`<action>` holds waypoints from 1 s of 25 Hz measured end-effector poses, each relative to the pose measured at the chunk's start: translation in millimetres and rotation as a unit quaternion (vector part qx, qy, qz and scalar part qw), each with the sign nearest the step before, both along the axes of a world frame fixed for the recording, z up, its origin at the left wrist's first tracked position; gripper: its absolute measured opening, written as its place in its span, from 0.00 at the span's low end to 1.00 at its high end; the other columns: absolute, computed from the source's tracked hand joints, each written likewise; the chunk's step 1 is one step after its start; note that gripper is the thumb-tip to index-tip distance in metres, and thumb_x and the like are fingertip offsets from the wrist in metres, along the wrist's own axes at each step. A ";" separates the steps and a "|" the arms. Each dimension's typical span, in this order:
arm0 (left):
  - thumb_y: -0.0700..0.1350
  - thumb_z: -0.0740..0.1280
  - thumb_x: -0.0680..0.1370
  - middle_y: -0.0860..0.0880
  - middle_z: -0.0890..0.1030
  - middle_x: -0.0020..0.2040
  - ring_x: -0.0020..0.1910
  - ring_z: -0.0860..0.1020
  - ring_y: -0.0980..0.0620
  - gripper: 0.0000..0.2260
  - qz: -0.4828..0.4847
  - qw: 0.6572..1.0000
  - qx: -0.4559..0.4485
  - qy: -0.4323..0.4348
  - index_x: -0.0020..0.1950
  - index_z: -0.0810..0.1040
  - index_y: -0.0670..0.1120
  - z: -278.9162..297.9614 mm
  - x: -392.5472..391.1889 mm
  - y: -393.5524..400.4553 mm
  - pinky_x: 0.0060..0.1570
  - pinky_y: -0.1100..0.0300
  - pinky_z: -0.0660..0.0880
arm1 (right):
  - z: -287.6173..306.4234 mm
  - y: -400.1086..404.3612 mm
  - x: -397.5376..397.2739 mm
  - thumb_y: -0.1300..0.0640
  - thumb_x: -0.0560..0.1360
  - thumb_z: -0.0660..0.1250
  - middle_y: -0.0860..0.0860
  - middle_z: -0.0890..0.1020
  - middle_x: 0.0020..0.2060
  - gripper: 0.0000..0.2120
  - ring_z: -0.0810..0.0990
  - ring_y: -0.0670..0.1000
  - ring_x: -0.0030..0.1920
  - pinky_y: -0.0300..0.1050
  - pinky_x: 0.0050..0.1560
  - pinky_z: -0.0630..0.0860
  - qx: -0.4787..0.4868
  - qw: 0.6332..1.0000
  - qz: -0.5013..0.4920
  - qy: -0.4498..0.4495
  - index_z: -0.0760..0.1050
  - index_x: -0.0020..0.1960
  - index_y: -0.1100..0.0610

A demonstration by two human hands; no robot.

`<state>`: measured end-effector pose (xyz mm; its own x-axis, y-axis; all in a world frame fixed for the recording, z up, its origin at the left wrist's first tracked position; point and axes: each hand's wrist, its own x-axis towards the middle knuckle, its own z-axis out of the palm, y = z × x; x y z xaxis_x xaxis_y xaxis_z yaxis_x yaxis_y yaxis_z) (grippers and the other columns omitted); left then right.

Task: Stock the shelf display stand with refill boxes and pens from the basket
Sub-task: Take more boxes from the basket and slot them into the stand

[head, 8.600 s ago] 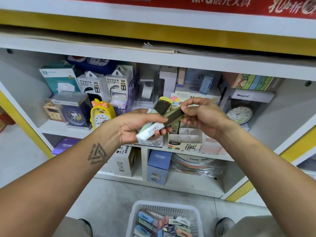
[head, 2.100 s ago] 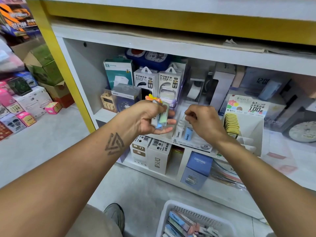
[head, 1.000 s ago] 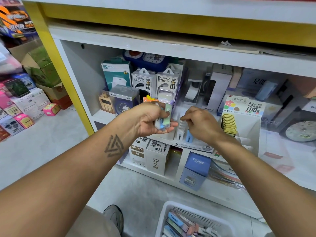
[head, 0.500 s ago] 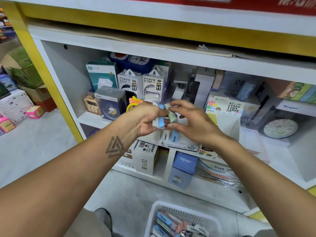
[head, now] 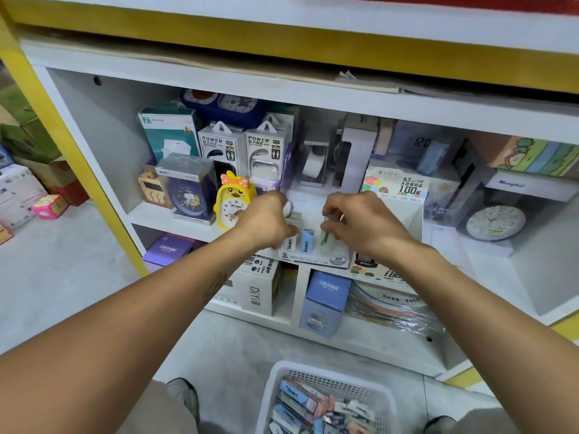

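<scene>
Both hands [head: 316, 220] hold refill boxes [head: 326, 238] in the display stand [head: 315, 260].

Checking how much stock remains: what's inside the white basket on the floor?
The white basket holds a pile of small refill boxes in blue, green and pink, lying flat and overlapping. What lies beneath the top layer is covered, and the near part runs out of frame.

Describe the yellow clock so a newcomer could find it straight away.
Start at the white shelf unit with yellow edging and go to its middle shelf, left part. The yellow clock stands at the front edge, right of a dark blue boxed clock. It alone is chick-shaped, with an orange spotted bow on top.
</scene>
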<state>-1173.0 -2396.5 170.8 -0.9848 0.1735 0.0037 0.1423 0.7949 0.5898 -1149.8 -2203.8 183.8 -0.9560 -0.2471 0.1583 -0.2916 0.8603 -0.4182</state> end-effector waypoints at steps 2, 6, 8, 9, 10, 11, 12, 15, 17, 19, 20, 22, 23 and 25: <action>0.45 0.72 0.74 0.42 0.80 0.37 0.28 0.82 0.44 0.10 0.004 1.000 -0.012 0.007 0.46 0.73 0.42 -6.0 0.9 0.9 0.26 0.59 0.74 | -4.5 -1.2 0.4 0.55 0.79 0.69 0.49 0.81 0.44 0.01 0.80 0.51 0.43 0.46 0.43 0.79 0.007 1.000 0.007 -0.012 0.77 0.50 0.51; 0.47 0.72 0.76 0.44 0.79 0.41 0.27 0.80 0.45 0.11 0.028 1.000 -0.001 0.002 0.49 0.73 0.43 -14.1 -1.9 -0.8 0.25 0.61 0.72 | -11.6 -3.1 0.1 0.56 0.79 0.68 0.50 0.81 0.44 0.01 0.80 0.53 0.44 0.52 0.46 0.80 0.024 0.999 0.017 -0.023 0.75 0.49 0.52; 0.46 0.72 0.76 0.43 0.79 0.44 0.31 0.81 0.43 0.11 0.031 1.000 0.000 0.003 0.50 0.73 0.43 -14.8 -4.3 -2.4 0.26 0.61 0.73 | -13.0 -3.7 0.2 0.56 0.78 0.68 0.50 0.81 0.43 0.02 0.80 0.53 0.44 0.52 0.45 0.80 0.022 0.999 0.021 -0.028 0.76 0.48 0.52; 0.46 0.72 0.76 0.42 0.79 0.45 0.32 0.82 0.42 0.10 0.030 1.000 -0.002 0.004 0.50 0.73 0.43 -14.9 -5.0 -3.5 0.27 0.59 0.74 | -12.5 -3.9 0.4 0.56 0.78 0.68 0.50 0.81 0.43 0.02 0.80 0.53 0.43 0.51 0.44 0.80 0.017 0.999 0.023 -0.033 0.76 0.47 0.51; 0.46 0.72 0.76 0.41 0.80 0.46 0.33 0.82 0.41 0.10 0.030 1.000 -0.004 0.004 0.50 0.73 0.44 -14.9 -5.3 -4.5 0.29 0.58 0.75 | -11.3 -4.2 1.0 0.56 0.78 0.68 0.49 0.80 0.42 0.02 0.80 0.53 0.43 0.51 0.44 0.80 0.014 0.999 0.024 -0.039 0.76 0.47 0.51; 0.45 0.72 0.76 0.42 0.80 0.46 0.34 0.82 0.41 0.10 0.032 0.999 -0.002 0.001 0.49 0.73 0.44 -14.8 -5.3 -5.6 0.31 0.57 0.77 | -9.9 -4.5 1.6 0.57 0.79 0.67 0.49 0.80 0.42 0.03 0.80 0.53 0.43 0.52 0.45 0.80 0.015 0.998 0.026 -0.046 0.76 0.47 0.51; 0.45 0.72 0.75 0.42 0.80 0.45 0.33 0.82 0.41 0.10 0.034 0.999 0.002 -0.002 0.49 0.73 0.44 -14.7 -5.2 -6.2 0.32 0.56 0.77 | -8.7 -4.8 2.3 0.57 0.80 0.65 0.50 0.80 0.43 0.04 0.80 0.53 0.44 0.53 0.46 0.81 0.021 0.998 0.029 -0.051 0.76 0.47 0.51; 0.46 0.74 0.74 0.43 0.79 0.42 0.35 0.81 0.41 0.11 0.034 0.999 0.020 0.001 0.46 0.73 0.44 -12.2 -5.2 -6.9 0.34 0.55 0.77 | -5.1 -5.8 4.6 0.60 0.80 0.61 0.53 0.79 0.45 0.05 0.80 0.56 0.47 0.56 0.47 0.81 0.049 0.997 0.032 -0.058 0.72 0.48 0.51; 0.46 0.75 0.73 0.44 0.77 0.37 0.31 0.79 0.44 0.12 0.035 0.998 0.045 -0.008 0.46 0.73 0.43 -8.5 -5.0 -6.9 0.32 0.56 0.75 | -4.0 -4.7 4.6 0.62 0.80 0.59 0.54 0.79 0.44 0.06 0.79 0.57 0.46 0.58 0.45 0.81 0.071 0.996 0.032 -0.043 0.70 0.46 0.53; 0.45 0.75 0.73 0.44 0.76 0.33 0.25 0.75 0.48 0.12 0.048 0.991 0.117 -0.052 0.48 0.73 0.42 -3.8 -3.8 -4.6 0.27 0.59 0.72 | -4.7 -4.6 4.6 0.62 0.79 0.60 0.53 0.77 0.41 0.08 0.78 0.56 0.43 0.57 0.43 0.80 0.094 0.995 0.032 -0.025 0.69 0.43 0.53; 0.43 0.75 0.73 0.44 0.76 0.32 0.23 0.74 0.49 0.12 0.059 0.981 0.168 -0.083 0.49 0.74 0.41 -0.8 -2.9 -3.2 0.26 0.61 0.70 | -6.4 -5.4 4.8 0.62 0.79 0.62 0.52 0.76 0.39 0.08 0.77 0.55 0.41 0.54 0.40 0.79 0.100 0.994 0.032 -0.025 0.69 0.42 0.53; 0.38 0.72 0.75 0.41 0.79 0.34 0.26 0.77 0.49 0.09 0.071 0.948 0.274 -0.149 0.52 0.76 0.39 5.5 -0.6 -1.2 0.27 0.61 0.73 | -9.5 -9.3 6.3 0.63 0.78 0.63 0.49 0.74 0.37 0.10 0.76 0.53 0.39 0.47 0.35 0.74 0.114 0.992 0.031 -0.035 0.70 0.40 0.53; 0.35 0.69 0.76 0.40 0.80 0.36 0.29 0.79 0.48 0.08 0.064 0.925 0.325 -0.186 0.54 0.76 0.37 8.7 0.8 -1.1 0.29 0.60 0.74 | -10.5 -10.9 6.4 0.63 0.77 0.64 0.49 0.75 0.38 0.09 0.76 0.54 0.40 0.46 0.35 0.73 0.128 0.991 0.028 -0.039 0.72 0.40 0.52; 0.31 0.63 0.77 0.36 0.81 0.40 0.36 0.82 0.44 0.07 0.033 0.879 0.408 -0.246 0.53 0.77 0.34 13.3 3.1 -2.3 0.33 0.57 0.77 | -8.6 -11.2 3.2 0.62 0.77 0.64 0.50 0.80 0.42 0.08 0.79 0.55 0.44 0.47 0.43 0.78 0.134 0.991 0.016 -0.022 0.79 0.44 0.53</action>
<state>-1169.9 -2398.8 184.2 -0.9098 0.2529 -0.3292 -0.3206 0.0759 0.9442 -1146.6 -2215.0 175.2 -0.9513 -0.3057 0.0403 -0.3077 0.9327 -0.1883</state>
